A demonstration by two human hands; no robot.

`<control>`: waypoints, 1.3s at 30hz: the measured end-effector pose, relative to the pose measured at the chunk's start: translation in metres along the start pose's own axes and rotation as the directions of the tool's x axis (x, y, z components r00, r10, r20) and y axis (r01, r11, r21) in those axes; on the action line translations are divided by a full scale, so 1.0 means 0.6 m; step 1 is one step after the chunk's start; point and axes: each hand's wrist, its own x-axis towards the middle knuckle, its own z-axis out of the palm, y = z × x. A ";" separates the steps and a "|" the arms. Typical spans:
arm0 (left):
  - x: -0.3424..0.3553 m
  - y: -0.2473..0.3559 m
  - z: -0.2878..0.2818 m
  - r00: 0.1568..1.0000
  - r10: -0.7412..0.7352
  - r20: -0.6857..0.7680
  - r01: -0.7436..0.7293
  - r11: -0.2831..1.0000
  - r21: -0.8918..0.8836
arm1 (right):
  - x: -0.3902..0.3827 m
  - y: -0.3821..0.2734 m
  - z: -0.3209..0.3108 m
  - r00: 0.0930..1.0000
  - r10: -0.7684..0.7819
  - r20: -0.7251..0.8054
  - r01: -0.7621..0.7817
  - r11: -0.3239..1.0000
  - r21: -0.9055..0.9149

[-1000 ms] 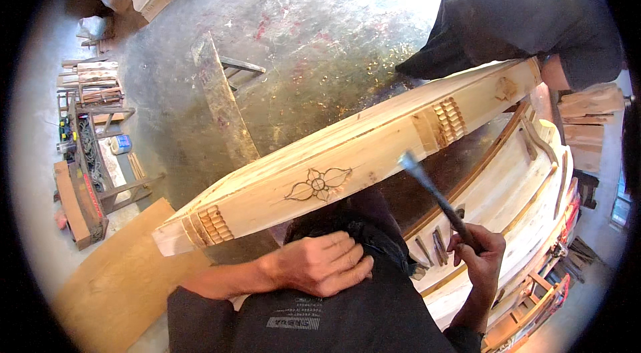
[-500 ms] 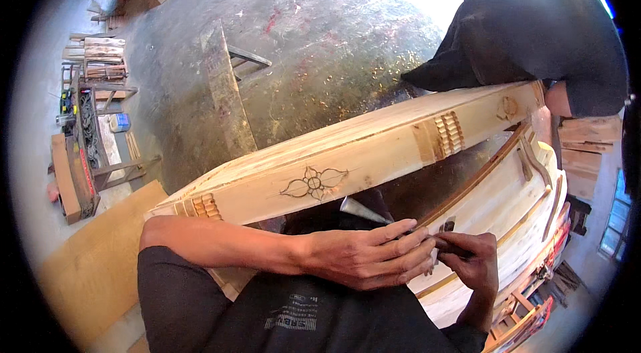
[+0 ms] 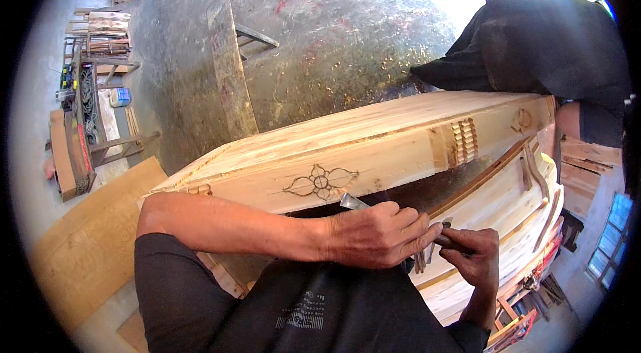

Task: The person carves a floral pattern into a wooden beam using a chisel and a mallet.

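My left hand (image 3: 374, 236) is closed round a chisel (image 3: 352, 202), whose wide silver blade sticks out to the left, just below the carved board. Close by, my right hand (image 3: 474, 256) grips a dark tool handle (image 3: 454, 243), and my left fingertips reach it. Whether blade and handle are one tool I cannot tell, as my left hand hides the middle. Thin dark tool ends (image 3: 419, 261) show below my left fingers. In front lies a long pale wooden panel (image 3: 394, 172) with a dark flower outline (image 3: 321, 181) on its side and a ribbed carving (image 3: 465, 140) further right.
A co-worker in dark clothes (image 3: 534, 46) bends over the panel's far right end. Curved wooden pieces (image 3: 487, 206) stand at the right. A plywood sheet (image 3: 93, 239) lies at the left, near a rack of tools (image 3: 87, 112). Wood chips dot the concrete floor (image 3: 320, 66).
My left hand has risen slightly with the chisel, whose blade now sits nearer the flower outline. My right hand stays nearly in place. The whole view has shifted a little.
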 end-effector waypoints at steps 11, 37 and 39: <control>0.003 0.001 0.004 0.996 -0.057 -0.063 0.057 0.998 -0.005 | 0.007 -0.004 -0.005 0.999 0.034 0.013 -0.034 0.999 -0.030; 0.020 -0.010 -0.001 0.975 -0.180 -0.127 0.180 0.984 -0.009 | 0.087 -0.013 -0.071 0.980 -0.176 0.096 0.189 0.971 -0.148; 0.020 -0.010 -0.001 0.976 -0.174 -0.133 0.175 0.985 -0.005 | 0.088 -0.012 -0.071 0.980 -0.170 0.102 0.184 0.972 -0.144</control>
